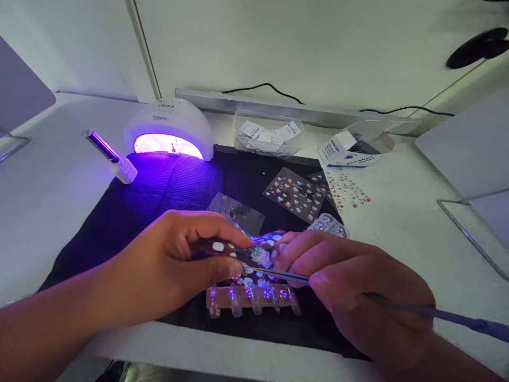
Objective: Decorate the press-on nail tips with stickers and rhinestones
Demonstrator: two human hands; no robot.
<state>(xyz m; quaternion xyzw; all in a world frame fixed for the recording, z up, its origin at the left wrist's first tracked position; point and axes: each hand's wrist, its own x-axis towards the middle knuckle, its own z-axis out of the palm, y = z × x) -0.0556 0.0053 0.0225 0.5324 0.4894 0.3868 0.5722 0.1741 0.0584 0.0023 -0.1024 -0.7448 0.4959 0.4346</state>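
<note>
My left hand (186, 260) is closed, thumb and forefinger pinching a clear nail sticker sheet (218, 246) with white and coloured designs. My right hand (358, 281) grips a slim nail tool (284, 275) with a thin pointed tip, silver front and dark handle; whether it is a brush cannot be made out. Its tip lies against the sheet by my left thumb. The right fingers also rest at the sheet's right side. Just below, several clear false nails (256, 303) with shiny decorations sit in a row on a tan strip (225, 297).
A glowing nail lamp (170, 122) stands at the back left, beside a polish bottle (109, 156). Further sticker sheets (295, 194) lie on the black mat (131, 228). A rhinestone case (328, 225), a clear tub (268, 137) of alcohol pads and an alcohol pad box (350, 151) are behind.
</note>
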